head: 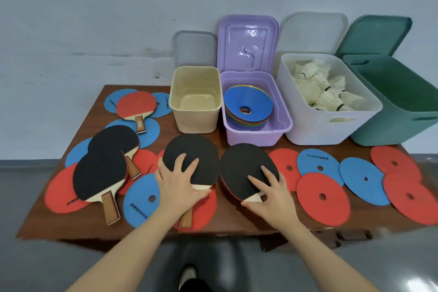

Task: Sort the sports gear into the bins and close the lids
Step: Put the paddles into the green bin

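Two black-faced table tennis paddles lie side by side at the table's front middle. My left hand [176,187] rests flat on the left paddle [192,152], fingers spread on its face; its wooden handle shows below my wrist. My right hand [272,199] grips the right paddle [241,166], fingers on the face and thumb at the wooden neck; its left edge looks slightly raised. Three more paddles lie to the left: a red one [136,104] and two black ones [113,140] [97,175]. Flat red and blue discs [322,197] cover much of the table.
Four open bins stand at the back: a cream one [195,123], a purple one [251,136] holding stacked discs [248,99], a white one [315,130] with shuttlecocks [327,92], and a green one [391,130]. Their lids [247,42] lean on the wall. The table's front edge [237,229] is near me.
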`<state>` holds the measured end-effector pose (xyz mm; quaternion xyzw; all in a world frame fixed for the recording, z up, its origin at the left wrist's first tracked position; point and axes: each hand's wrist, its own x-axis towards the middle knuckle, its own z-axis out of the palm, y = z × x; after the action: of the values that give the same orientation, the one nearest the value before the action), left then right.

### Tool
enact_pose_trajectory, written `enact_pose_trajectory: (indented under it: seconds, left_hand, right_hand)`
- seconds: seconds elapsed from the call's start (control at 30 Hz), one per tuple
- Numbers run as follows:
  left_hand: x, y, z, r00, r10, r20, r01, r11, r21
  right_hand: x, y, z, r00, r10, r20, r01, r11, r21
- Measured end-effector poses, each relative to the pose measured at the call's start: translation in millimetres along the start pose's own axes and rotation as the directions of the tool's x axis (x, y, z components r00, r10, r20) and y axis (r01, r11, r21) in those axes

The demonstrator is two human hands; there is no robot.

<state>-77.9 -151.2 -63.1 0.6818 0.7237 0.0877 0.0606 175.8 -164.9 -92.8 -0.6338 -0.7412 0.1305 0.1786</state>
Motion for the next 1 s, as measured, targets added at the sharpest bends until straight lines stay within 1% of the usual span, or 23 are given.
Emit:
enact_pose_trajectory:
  seconds: [0.07, 0.17, 0.27, 0.33, 0.43, 0.53, 0.63, 0.77, 0.93, 1.0]
  left_hand:
    - [-11.9, 18.6, -1.1, 0.999, 0.003, -0.053, -0.005, 0.999, -0.036]
    - [-24.8, 47.7, -2.1, 0.981, 0.033, -0.189, -0.052, 0.994, -0.094]
    - [-24.6, 83.7, -10.3, 0.961, 0.048, -0.272, -0.088, 0.986, -0.138]
    - [-18.5, 107.9, -18.6, 0.954, 0.048, -0.296, -0.101, 0.980, -0.169]
    - [-0.5, 141.2, -30.7, 0.942, 0.086, -0.325, -0.156, 0.968, -0.196]
    - [25.2, 173.8, -40.7, 0.933, 0.114, -0.342, -0.196, 0.956, -0.216]
    - [55.9, 207.2, -44.8, 0.913, 0.124, -0.389, -0.228, 0.945, -0.234]
    - [104.1, 249.4, -51.9, 0.903, 0.133, -0.408, -0.260, 0.926, -0.274]
    - [165.3, 299.0, -57.2, 0.911, 0.169, -0.375, -0.290, 0.911, -0.294]
    - [188.3, 320.1, -59.2, 0.912, 0.186, -0.365, -0.305, 0.903, -0.302]
  right_hand:
    - [-11.9, 14.5, -15.6, 0.997, -0.045, -0.061, 0.045, 0.999, 0.002]
    - [-27.8, 34.6, -40.9, 0.981, -0.109, -0.160, 0.109, 0.994, -0.011]
    - [-32.7, 57.0, -68.4, 0.963, -0.118, -0.242, 0.115, 0.993, -0.027]
    - [-31.2, 70.6, -85.2, 0.948, -0.113, -0.298, 0.112, 0.994, -0.021]
    - [-21.6, 89.0, -111.3, 0.928, -0.080, -0.365, 0.079, 0.997, -0.016]
    - [-0.6, 108.5, -139.9, 0.895, -0.070, -0.441, 0.070, 0.997, -0.017]
    - [30.6, 130.2, -162.8, 0.862, -0.067, -0.502, 0.065, 0.998, -0.020]
    - [76.6, 157.9, -190.1, 0.833, -0.053, -0.550, 0.053, 0.998, -0.017]
    - [127.5, 193.3, -223.8, 0.819, -0.014, -0.573, 0.022, 1.000, 0.008]
    - [142.6, 206.8, -237.4, 0.817, 0.026, -0.576, -0.012, 1.000, 0.028]
